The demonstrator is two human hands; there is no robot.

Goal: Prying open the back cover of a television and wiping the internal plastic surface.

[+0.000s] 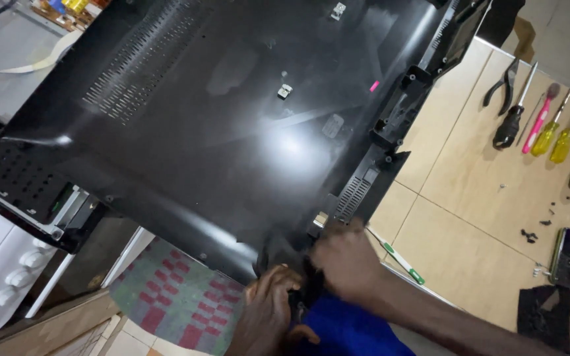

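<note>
A large black plastic back cover [232, 112] of a flat screen set fills most of the head view, tilted, with vent slots and a few screw mounts. My left hand [268, 310] grips its lower edge from below. My right hand [344, 260] clasps the same lower corner beside a vent grille [352, 196]. Both hands are closed on the cover's rim. A blue cloth [344, 333] lies under my forearm.
On the tiled floor [470, 198] to the right lie pliers [504, 82], a black-handled screwdriver [513, 118], pink and yellow screwdrivers [549, 128], loose screws and a phone [565, 257]. A red-checked mat [179, 296] lies lower left; a white appliance [1, 270] stands at left.
</note>
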